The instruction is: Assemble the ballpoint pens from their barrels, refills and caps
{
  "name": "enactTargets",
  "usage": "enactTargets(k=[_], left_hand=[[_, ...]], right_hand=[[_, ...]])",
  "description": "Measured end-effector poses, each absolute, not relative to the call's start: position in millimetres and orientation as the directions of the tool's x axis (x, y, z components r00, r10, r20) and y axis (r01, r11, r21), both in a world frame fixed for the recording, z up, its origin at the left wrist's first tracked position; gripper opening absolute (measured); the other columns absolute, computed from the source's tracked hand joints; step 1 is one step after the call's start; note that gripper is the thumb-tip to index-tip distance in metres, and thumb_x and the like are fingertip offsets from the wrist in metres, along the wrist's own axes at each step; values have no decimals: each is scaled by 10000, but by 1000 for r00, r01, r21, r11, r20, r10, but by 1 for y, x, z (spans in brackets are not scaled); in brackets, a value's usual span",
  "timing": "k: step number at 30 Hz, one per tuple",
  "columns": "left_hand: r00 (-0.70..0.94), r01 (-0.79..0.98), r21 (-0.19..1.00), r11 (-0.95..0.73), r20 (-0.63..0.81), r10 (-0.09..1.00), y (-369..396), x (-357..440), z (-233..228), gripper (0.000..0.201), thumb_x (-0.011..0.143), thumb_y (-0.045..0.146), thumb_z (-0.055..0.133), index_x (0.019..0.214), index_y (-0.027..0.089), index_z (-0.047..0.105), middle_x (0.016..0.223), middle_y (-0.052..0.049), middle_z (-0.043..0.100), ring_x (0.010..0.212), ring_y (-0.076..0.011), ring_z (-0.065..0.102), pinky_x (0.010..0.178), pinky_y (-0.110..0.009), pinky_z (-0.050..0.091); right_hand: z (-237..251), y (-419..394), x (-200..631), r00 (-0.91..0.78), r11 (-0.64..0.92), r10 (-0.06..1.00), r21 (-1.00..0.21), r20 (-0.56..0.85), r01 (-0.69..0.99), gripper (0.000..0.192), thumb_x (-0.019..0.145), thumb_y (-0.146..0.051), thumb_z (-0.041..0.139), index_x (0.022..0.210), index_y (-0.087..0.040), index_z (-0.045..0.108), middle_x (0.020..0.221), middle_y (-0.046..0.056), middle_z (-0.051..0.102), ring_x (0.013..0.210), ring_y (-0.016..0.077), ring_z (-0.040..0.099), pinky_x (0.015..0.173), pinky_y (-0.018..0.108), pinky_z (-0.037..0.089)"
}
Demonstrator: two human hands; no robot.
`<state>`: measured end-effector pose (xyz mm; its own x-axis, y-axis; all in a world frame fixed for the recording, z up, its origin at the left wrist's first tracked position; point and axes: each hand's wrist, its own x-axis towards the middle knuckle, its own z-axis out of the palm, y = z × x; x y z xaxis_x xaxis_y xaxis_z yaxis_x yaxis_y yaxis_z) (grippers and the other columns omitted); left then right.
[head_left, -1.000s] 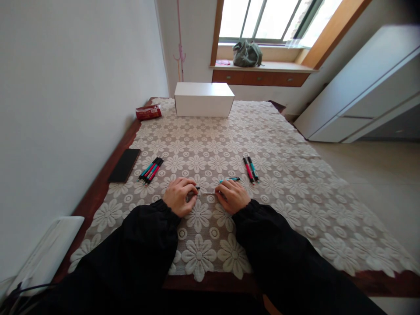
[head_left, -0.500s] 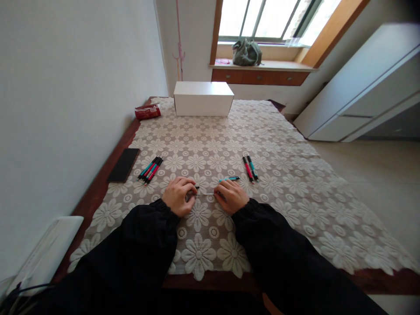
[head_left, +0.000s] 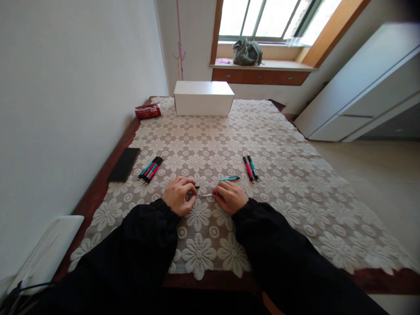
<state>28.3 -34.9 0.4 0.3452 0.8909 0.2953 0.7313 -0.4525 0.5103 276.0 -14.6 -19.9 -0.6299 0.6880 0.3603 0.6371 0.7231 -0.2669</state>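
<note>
Left hand (head_left: 179,195) and right hand (head_left: 231,197) rest low over the lace tablecloth (head_left: 200,256), facing each other, a narrow gap between. Left: fingers curled round toward the thumb, gripping a small dark piece (head_left: 197,187); its black end pokes out past the fingertips, the remainder hidden by the hand. Right: thumb and fingers pinched close on a thin pale rod (head_left: 206,195), which sticks out leftward into the gap. Whether the rod's free end meets anything at the left hand is too small to tell.

Just beyond the right-hand knuckles, a teal pen (head_left: 230,178) lies crosswise on the cloth. Farther right, a red pen (head_left: 248,169) and a teal-and-black pen (head_left: 253,168) lie side by side, slanted. Left of the left hand, a cluster of red, teal and black pens (head_left: 151,169), laid close together on a slant. A flat black slab (head_left: 124,165) sits beyond these, near the wall edge.

Far end of table: white box (head_left: 201,105), red packet (head_left: 148,111) to its left. Grey-green bag (head_left: 247,52) on the windowsill behind. Both sleeves black.
</note>
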Motion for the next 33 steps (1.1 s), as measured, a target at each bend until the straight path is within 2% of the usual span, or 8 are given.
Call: enactTargets(k=[27,33], left_hand=[[377,700,511,-499,330,866,-34,28,-3,49,811,192,717,826,239,719,1114,-29,726,1111,-265,615,987,-468,487],[371,703,515,-490,322,871,-34,27,-4,44,819,206,721,839,244,732,1111,-29,727,1120,-267,614,988,-470,489]], right_hand=[[-22,-13,274,-640,757,651,-290,409,585,197,1010,-243,509,888,-208,660,872,63,640,829,199,549,772,313,462],[-19,-15,277,-635,739,671,-277,383,614,89,943,-234,579,940,-209,664,903,62,659,872,219,563,803,337,448]])
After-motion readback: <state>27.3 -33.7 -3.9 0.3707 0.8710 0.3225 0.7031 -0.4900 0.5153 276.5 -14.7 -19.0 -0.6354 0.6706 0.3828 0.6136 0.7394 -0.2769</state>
